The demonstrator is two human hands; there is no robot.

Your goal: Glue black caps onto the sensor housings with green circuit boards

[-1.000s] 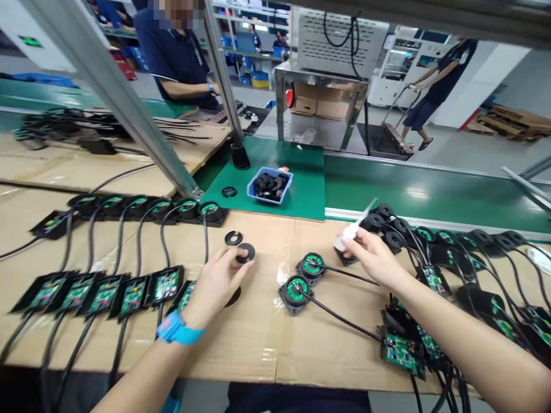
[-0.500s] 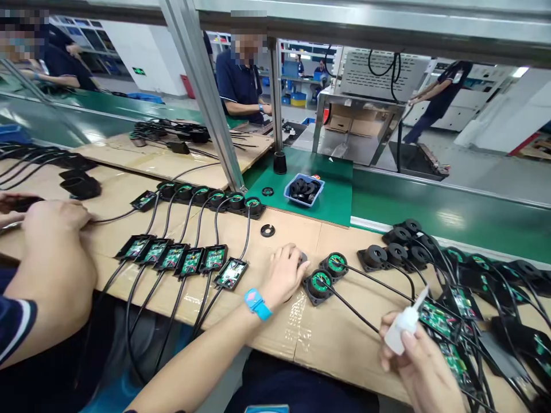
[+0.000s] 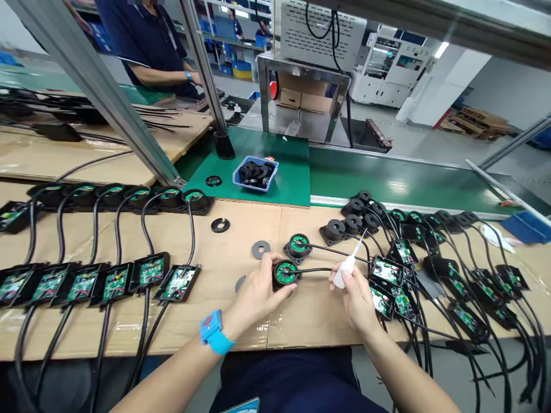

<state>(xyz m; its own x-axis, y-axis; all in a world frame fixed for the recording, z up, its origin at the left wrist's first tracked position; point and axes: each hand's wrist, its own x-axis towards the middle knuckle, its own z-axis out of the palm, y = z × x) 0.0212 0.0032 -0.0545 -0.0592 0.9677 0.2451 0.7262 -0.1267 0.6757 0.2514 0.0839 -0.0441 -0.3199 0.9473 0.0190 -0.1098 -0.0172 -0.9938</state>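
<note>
Steadying of a round black housing [image 3: 285,273], as I see it remotely through the head camera; all places are given relative to this housing. It sits above the cardboard worktop [image 3: 310,321]; whether it lies flat or is slightly raised I cannot tell. My left hand [image 3: 260,295] is clamped on it, thumb at its near side, fingers at its far left. My right hand [image 3: 358,299], to the right of the housing, is wrapped around a small bottle [image 3: 345,271], whose nozzle [image 3: 359,244] slants upward and away from the housing. I judge the step in hand to be positioning the housing, with nothing being dispensed. Any next move with the bottle would call for turning the nozzle over and leftward, clear of the cable [image 3: 316,269], while the left grip prevents sliding.

Materials: the housing is matt, apparently moulded plastic, with a green circular board and thin wires inside; the cable leaving it rightward is smooth and black. A similar housing [image 3: 298,244], just beyond, shows a squarish flange. A flat grey disc [image 3: 260,249] with a central hole lies beyond and to the left. The bottle is whitish, seemingly soft plastic, its nozzle finely tapered. Glossy tape crosses the tan worktop.
</note>
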